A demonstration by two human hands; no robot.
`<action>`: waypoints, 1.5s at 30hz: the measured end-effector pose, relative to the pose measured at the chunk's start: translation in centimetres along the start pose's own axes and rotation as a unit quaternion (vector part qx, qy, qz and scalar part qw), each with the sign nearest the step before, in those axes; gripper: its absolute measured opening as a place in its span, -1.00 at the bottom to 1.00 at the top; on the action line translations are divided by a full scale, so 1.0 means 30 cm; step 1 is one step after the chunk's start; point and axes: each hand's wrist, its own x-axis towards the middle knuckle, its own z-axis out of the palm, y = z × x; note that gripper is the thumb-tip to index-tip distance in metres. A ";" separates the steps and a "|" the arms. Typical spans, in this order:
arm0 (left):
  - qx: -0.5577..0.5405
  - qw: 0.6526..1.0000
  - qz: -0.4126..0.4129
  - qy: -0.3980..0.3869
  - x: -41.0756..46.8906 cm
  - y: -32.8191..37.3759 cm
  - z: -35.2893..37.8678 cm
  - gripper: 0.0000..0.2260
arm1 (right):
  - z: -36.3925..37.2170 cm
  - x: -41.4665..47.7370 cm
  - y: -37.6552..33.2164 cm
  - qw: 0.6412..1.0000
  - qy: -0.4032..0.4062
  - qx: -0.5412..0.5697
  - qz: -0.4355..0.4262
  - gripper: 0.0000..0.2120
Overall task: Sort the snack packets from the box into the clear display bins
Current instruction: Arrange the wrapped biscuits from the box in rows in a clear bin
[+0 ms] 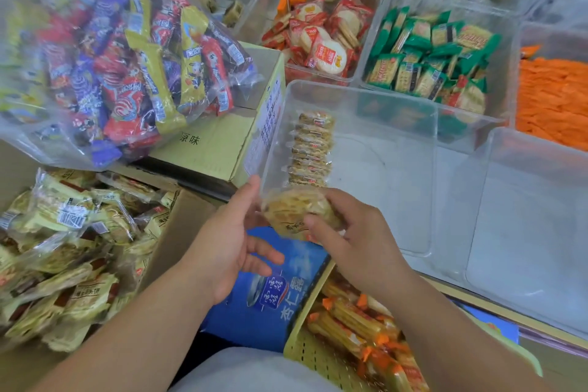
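The right hand (346, 232) grips a packet (286, 208) just short of the bin (366, 95), whose row (313, 149) runs straight ahead; the left hand (229, 242) hangs open alongside

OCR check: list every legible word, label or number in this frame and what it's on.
"杏仁露": blue carton, beside a stylised logo I can't read.
"味", after a character partly hidden: cardboard box flap.
Too small to read: white label on that box's side; digits on the barcoded packet.
Blurred: print on the snack packet in the right hand, the bagged wrappers, the red-and-white bin packets.
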 end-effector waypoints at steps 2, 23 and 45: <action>0.046 0.998 0.031 -0.005 -0.013 -0.016 -0.006 -0.38 | -0.008 -0.002 -0.014 0.991 0.006 0.112 0.075 -0.88; 0.094 0.994 0.049 -0.011 0.039 -0.032 0.085 -0.62 | -0.086 -0.059 0.088 0.945 0.025 -0.260 -0.197 -0.57; 0.454 0.885 0.081 0.066 0.196 -0.143 -0.060 -0.19 | -0.160 0.224 0.412 0.857 -0.391 -0.234 0.242 -0.61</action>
